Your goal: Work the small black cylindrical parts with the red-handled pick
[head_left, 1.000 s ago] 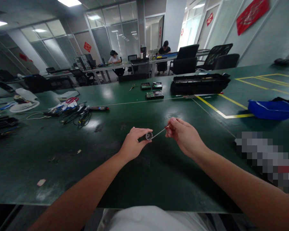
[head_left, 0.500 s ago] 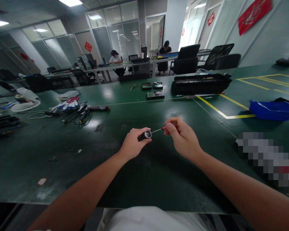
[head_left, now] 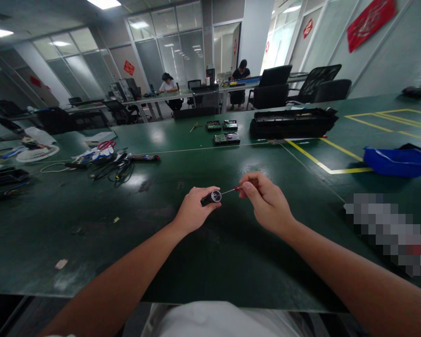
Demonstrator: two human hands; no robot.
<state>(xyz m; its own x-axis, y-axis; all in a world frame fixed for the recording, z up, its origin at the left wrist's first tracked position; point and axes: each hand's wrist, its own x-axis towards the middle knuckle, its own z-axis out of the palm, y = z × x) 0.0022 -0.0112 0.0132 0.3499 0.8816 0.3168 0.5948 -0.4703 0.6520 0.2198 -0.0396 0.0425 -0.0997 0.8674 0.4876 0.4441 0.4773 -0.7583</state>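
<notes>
My left hand (head_left: 193,209) is closed around a short black cylinder (head_left: 207,200) with a silver ring at its round end, which faces right. Between the fingers and thumb of my right hand (head_left: 264,199) is a screwdriver (head_left: 238,188) with a red handle and a thin metal shaft. Its shaft points left, and the tip reaches the ringed end of the cylinder. Whether the tip touches something inside is too small to tell. Both hands are above the green table (head_left: 210,271).
Several cables (head_left: 117,169), red-handled scissors (head_left: 106,145) and a dark pen-shaped tool (head_left: 143,158) lie at left. Circuit-board drives (head_left: 226,138) and a long black housing (head_left: 293,124) sit farther back. A blue bin (head_left: 398,161) stands at right, near a blurred-out object (head_left: 389,234). Two people work at far desks.
Almost nothing differs. Both hands keep their grip and place, with the screwdriver tip still at the cylinder's end.
</notes>
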